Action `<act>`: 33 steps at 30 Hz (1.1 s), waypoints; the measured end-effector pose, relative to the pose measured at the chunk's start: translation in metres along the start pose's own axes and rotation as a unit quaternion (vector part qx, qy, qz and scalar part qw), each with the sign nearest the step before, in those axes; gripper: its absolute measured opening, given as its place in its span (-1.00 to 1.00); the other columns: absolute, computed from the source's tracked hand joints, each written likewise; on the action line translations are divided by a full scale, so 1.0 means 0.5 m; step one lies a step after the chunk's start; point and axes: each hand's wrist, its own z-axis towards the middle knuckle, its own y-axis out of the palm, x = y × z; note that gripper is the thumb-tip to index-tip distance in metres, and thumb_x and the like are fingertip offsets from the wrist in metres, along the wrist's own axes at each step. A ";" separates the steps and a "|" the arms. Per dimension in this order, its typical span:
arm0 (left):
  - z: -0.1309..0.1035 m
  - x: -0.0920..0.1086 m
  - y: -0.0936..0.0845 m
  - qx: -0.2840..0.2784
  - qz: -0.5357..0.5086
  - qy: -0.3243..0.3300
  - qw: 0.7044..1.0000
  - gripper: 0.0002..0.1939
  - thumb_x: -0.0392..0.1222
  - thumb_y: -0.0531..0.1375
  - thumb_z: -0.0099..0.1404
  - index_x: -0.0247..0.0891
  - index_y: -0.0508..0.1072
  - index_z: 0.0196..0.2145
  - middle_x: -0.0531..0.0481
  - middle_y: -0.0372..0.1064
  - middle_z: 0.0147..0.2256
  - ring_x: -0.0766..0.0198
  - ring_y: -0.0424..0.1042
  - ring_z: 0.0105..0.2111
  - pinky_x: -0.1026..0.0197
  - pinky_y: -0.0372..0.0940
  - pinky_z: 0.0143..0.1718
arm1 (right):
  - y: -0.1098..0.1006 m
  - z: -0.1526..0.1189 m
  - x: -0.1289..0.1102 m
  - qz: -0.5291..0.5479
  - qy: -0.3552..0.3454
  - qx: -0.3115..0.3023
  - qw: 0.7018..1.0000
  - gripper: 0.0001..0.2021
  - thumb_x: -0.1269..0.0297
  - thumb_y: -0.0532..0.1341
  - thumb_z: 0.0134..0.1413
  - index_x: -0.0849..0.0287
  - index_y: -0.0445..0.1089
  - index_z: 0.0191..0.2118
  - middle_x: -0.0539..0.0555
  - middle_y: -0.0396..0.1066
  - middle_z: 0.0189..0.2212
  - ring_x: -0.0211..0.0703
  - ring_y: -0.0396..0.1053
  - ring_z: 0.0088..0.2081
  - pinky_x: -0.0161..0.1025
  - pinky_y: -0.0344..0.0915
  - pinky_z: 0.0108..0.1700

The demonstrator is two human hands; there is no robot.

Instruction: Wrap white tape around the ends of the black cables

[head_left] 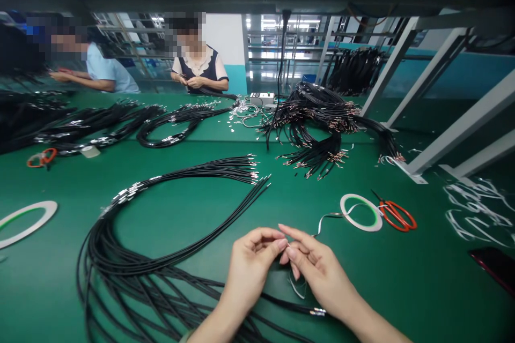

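My left hand [254, 260] and my right hand [319, 268] meet at the fingertips over the near part of the table. Both are pinched around a small white bit, apparently the end of a thin tape strip [329, 215] that runs from a roll of tape [345, 214] to behind my right fingers. Below my right hand dangles a thin whitish strip [296, 288]. A bundle of black cables [132, 267] curves around to the left, some passing under my left wrist. Bare metal tips [317, 312] of a few cables lie beneath my right hand.
Orange-handled scissors [398, 217] lie beside the tape roll. Another roll [32, 222] is at left. Piles of black cables [317, 107] cover the back. White scraps [478, 203] and a dark phone [493, 268] sit at right, near grey metal legs [462, 128]. Two people [200, 67] work across the table.
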 end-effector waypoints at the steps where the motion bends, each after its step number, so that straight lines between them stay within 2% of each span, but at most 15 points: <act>1: 0.000 0.000 0.000 0.001 0.008 0.016 1.000 -0.90 -0.25 0.32 0.05 -0.32 0.53 -0.43 -0.03 0.45 -0.43 0.30 0.41 -0.43 0.28 0.32 -0.34 | 0.001 -0.001 0.000 -0.005 -0.002 0.011 1.000 -0.62 0.19 0.10 0.22 0.10 0.28 0.12 0.03 0.39 -0.41 -0.28 0.23 -0.52 -0.29 0.19 -0.43; 6: 0.002 -0.001 -0.005 0.007 0.076 0.102 0.992 -0.95 -0.24 0.33 0.04 -0.26 0.57 -0.48 0.00 0.32 -0.40 0.26 0.36 -0.34 0.30 0.30 -0.33 | 0.004 0.001 -0.004 -0.014 -0.018 0.050 0.999 -0.70 0.16 0.12 0.20 0.15 0.43 -0.04 0.05 0.41 -0.44 -0.25 0.25 -0.52 -0.28 0.21 -0.46; 10: 0.019 0.002 -0.028 -0.009 0.169 0.111 0.979 -0.83 -0.18 0.27 0.12 -0.24 0.53 -0.30 -0.04 0.33 -0.28 0.26 0.38 -0.36 0.26 0.32 -0.36 | -0.003 0.007 -0.004 -0.012 -0.004 0.074 0.997 -0.75 0.14 0.16 0.17 0.19 0.42 -0.15 0.05 0.43 -0.48 -0.28 0.24 -0.56 -0.32 0.15 -0.53; 12: 0.038 0.006 -0.044 0.023 0.290 0.132 0.948 -0.80 -0.20 0.21 0.18 -0.24 0.48 -0.21 -0.06 0.32 -0.23 0.24 0.38 -0.34 0.22 0.33 -0.34 | -0.010 0.012 -0.001 -0.007 0.000 0.100 0.995 -0.76 0.13 0.17 0.16 0.20 0.40 -0.20 0.04 0.44 -0.49 -0.32 0.20 -0.60 -0.33 0.13 -0.54; 14: 0.064 0.011 -0.055 0.063 0.422 0.160 0.890 -0.83 -0.26 0.15 0.22 -0.24 0.45 -0.21 -0.08 0.33 -0.23 0.18 0.37 -0.27 0.15 0.31 -0.23 | -0.018 0.019 0.002 0.000 0.004 0.126 0.992 -0.76 0.11 0.18 0.15 0.21 0.38 -0.23 0.04 0.44 -0.50 -0.34 0.18 -0.63 -0.34 0.10 -0.55; 15: 0.080 0.013 -0.058 0.077 0.452 0.168 0.872 -0.83 -0.29 0.14 0.22 -0.24 0.45 -0.21 -0.09 0.33 -0.23 0.14 0.35 -0.23 0.09 0.28 -0.16 | -0.022 0.023 0.004 0.006 0.005 0.135 0.991 -0.75 0.10 0.18 0.14 0.21 0.37 -0.24 0.04 0.44 -0.50 -0.35 0.17 -0.63 -0.35 0.08 -0.56; 17: 0.115 0.016 -0.056 0.094 0.474 0.177 0.857 -0.81 -0.31 0.13 0.22 -0.25 0.43 -0.19 -0.12 0.32 -0.22 0.07 0.31 -0.16 0.01 0.20 -0.06 | -0.028 0.029 0.009 0.018 0.007 0.147 0.989 -0.73 0.08 0.19 0.12 0.21 0.36 -0.24 0.03 0.45 -0.51 -0.35 0.17 -0.64 -0.36 0.05 -0.58; 19: 0.150 0.020 -0.048 0.105 0.476 0.179 0.855 -0.83 -0.32 0.15 0.20 -0.26 0.42 -0.22 -0.15 0.30 -0.22 0.01 0.28 -0.13 -0.04 0.14 -0.03 | -0.031 0.032 0.011 0.031 0.006 0.150 0.988 -0.70 0.05 0.21 0.09 0.21 0.34 -0.24 0.03 0.46 -0.51 -0.35 0.18 -0.65 -0.36 0.03 -0.58; 22: 0.180 0.032 -0.037 0.108 0.464 0.176 0.861 -0.94 -0.37 0.16 0.16 -0.28 0.39 -0.40 -0.15 0.31 -0.28 0.00 0.28 -0.15 -0.04 0.13 -0.05 | -0.034 0.034 0.009 0.047 0.003 0.149 0.988 -0.68 0.03 0.24 0.05 0.22 0.33 -0.25 0.03 0.46 -0.53 -0.34 0.18 -0.66 -0.36 0.03 -0.59; 24: 0.170 0.040 -0.033 0.092 0.443 0.174 0.875 -0.92 -0.35 0.12 0.20 -0.26 0.35 -0.45 -0.10 0.32 -0.34 0.07 0.33 -0.22 0.03 0.18 -0.11 | -0.034 0.032 0.004 0.051 0.000 0.152 0.987 -0.66 0.04 0.23 0.06 0.22 0.33 -0.19 0.05 0.48 -0.51 -0.33 0.20 -0.65 -0.36 0.04 -0.58; 27: 0.114 0.044 -0.029 0.046 0.392 0.159 0.905 -0.87 -0.21 0.02 0.31 -0.24 0.33 -0.35 0.02 0.34 -0.45 0.24 0.38 -0.43 0.20 0.28 -0.33 | -0.030 0.027 -0.004 0.050 0.000 0.145 0.988 -0.63 0.06 0.20 0.11 0.21 0.33 -0.06 0.08 0.50 -0.45 -0.33 0.21 -0.63 -0.36 0.04 -0.57; 29: 0.067 0.039 -0.024 0.012 0.336 0.131 0.933 -0.78 -0.09 0.00 0.32 -0.27 0.33 -0.26 0.05 0.34 -0.47 0.32 0.38 -0.55 0.29 0.27 -0.51 | -0.025 0.024 -0.007 0.057 0.003 0.138 0.989 -0.64 0.08 0.20 0.11 0.22 0.37 -0.08 0.09 0.50 -0.45 -0.32 0.21 -0.63 -0.35 0.04 -0.57; 30: 0.046 0.036 -0.020 -0.010 0.252 0.085 0.964 -0.74 -0.04 0.05 0.29 -0.29 0.35 -0.24 0.05 0.34 -0.47 0.34 0.36 -0.58 0.31 0.24 -0.56 | -0.021 0.022 -0.007 0.066 0.004 0.139 0.988 -0.67 0.08 0.21 0.10 0.22 0.39 -0.12 0.09 0.49 -0.46 -0.32 0.21 -0.62 -0.35 0.05 -0.57; 31: 0.028 0.033 -0.016 -0.022 0.187 0.045 0.981 -0.71 -0.01 0.11 0.24 -0.31 0.36 -0.26 0.06 0.33 -0.48 0.37 0.33 -0.62 0.33 0.22 -0.59 | -0.018 0.021 -0.007 0.079 0.005 0.146 0.986 -0.69 0.09 0.22 0.09 0.22 0.40 -0.15 0.08 0.48 -0.47 -0.32 0.21 -0.62 -0.35 0.06 -0.56; 33: 0.005 0.030 -0.009 -0.036 0.096 -0.014 0.995 -0.66 0.03 0.21 0.14 -0.34 0.39 -0.30 0.08 0.32 -0.53 0.41 0.28 -0.65 0.36 0.18 -0.62 | -0.013 0.021 -0.007 0.112 0.005 0.173 0.978 -0.72 0.11 0.24 0.09 0.21 0.38 -0.17 0.06 0.47 -0.46 -0.33 0.20 -0.60 -0.35 0.08 -0.55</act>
